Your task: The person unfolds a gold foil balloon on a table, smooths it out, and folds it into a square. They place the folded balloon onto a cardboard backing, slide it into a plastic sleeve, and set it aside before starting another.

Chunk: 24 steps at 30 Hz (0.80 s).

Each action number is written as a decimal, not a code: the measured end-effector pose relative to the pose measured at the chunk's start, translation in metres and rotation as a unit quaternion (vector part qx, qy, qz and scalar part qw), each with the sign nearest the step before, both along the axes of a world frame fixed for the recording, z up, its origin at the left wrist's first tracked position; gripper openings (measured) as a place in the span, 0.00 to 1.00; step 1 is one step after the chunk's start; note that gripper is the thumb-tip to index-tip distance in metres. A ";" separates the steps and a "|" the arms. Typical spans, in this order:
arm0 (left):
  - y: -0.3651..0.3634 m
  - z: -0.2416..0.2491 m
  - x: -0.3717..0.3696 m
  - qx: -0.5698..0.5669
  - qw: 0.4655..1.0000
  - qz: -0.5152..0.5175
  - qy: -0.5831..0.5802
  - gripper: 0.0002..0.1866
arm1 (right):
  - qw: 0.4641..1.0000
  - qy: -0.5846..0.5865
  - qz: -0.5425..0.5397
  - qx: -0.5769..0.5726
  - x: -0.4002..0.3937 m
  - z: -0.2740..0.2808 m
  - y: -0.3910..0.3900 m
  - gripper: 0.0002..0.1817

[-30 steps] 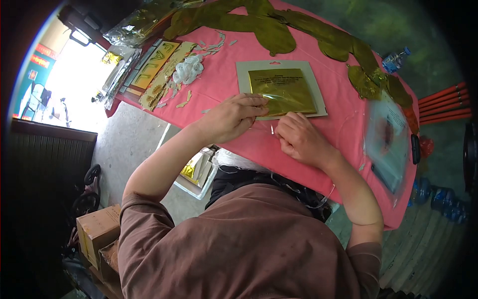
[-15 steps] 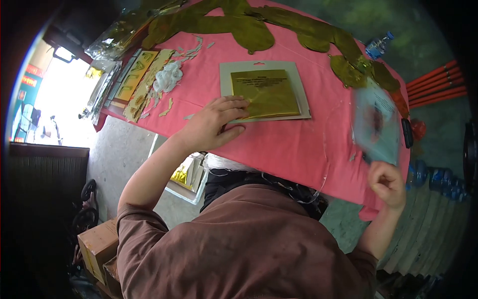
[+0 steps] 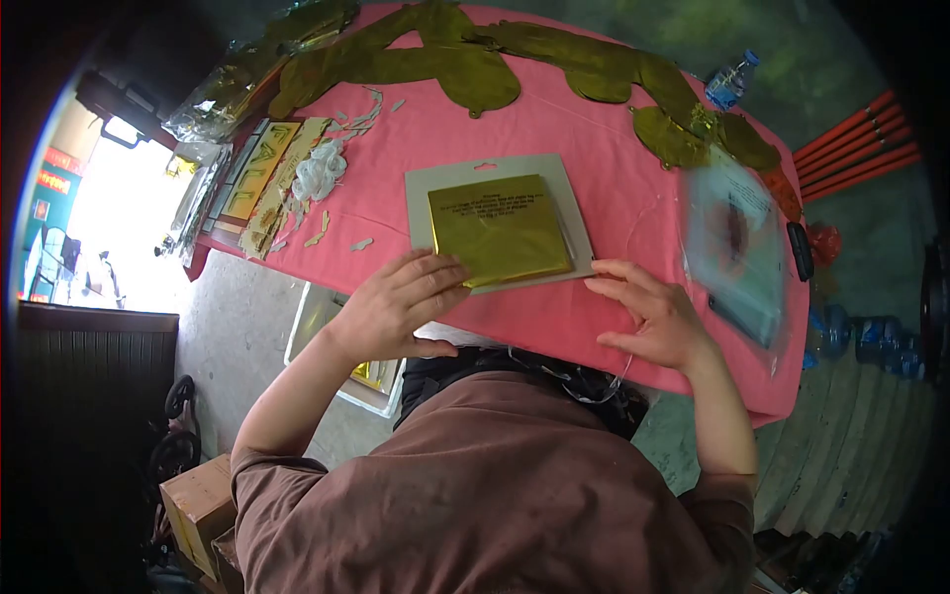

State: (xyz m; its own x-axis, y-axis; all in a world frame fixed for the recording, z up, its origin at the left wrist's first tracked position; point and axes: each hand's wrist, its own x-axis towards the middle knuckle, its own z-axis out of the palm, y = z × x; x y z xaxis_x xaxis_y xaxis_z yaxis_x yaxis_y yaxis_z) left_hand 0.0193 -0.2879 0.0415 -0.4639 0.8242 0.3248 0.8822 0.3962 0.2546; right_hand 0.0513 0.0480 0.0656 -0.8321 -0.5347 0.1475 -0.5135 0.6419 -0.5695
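Note:
A folded gold foil packet (image 3: 503,233) with small dark print lies on a grey backing card (image 3: 579,233) that has a hanging slot at its top. The fingertips of my left hand (image 3: 396,305) rest at the packet's lower left corner, fingers stretched and thumb apart. My right hand (image 3: 658,319) is beside the card's lower right corner, fingers spread and nothing held. To its right, clear plastic bags (image 3: 727,243) lie in a stack on the pink cloth.
Flat gold foil balloons (image 3: 475,74) stretch along the pink-covered table's (image 3: 554,119) far edge. White ribbon (image 3: 319,170), paper scraps and printed cards sit at left. A water bottle (image 3: 732,81) and a black object (image 3: 800,251) are at right. Below stands a white box (image 3: 381,396).
My right hand has come left from the plastic bags to the card's lower right corner, and its fingers have spread. The bags lie still now. The card and packet sit slightly lower in view.

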 end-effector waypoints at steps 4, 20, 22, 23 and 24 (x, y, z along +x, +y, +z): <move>-0.004 -0.008 0.011 0.025 0.999 0.039 0.012 0.21 | 1.000 -0.012 0.024 0.012 -0.006 -0.004 -0.003 0.29; 0.017 -0.007 0.021 0.189 0.953 0.204 -0.122 0.05 | 0.909 -0.330 -0.165 -0.195 -0.044 -0.021 -0.025 0.05; 0.017 -0.006 0.020 0.182 0.949 0.224 -0.127 0.05 | 0.926 -0.297 -0.169 -0.159 -0.048 -0.025 -0.032 0.06; 0.017 -0.004 0.020 0.156 0.953 0.235 -0.113 0.05 | 0.941 -0.263 -0.174 -0.124 -0.050 -0.026 -0.034 0.07; 0.017 -0.003 0.020 0.130 0.955 0.247 -0.098 0.06 | 0.941 -0.263 -0.172 -0.124 -0.051 -0.025 -0.035 0.07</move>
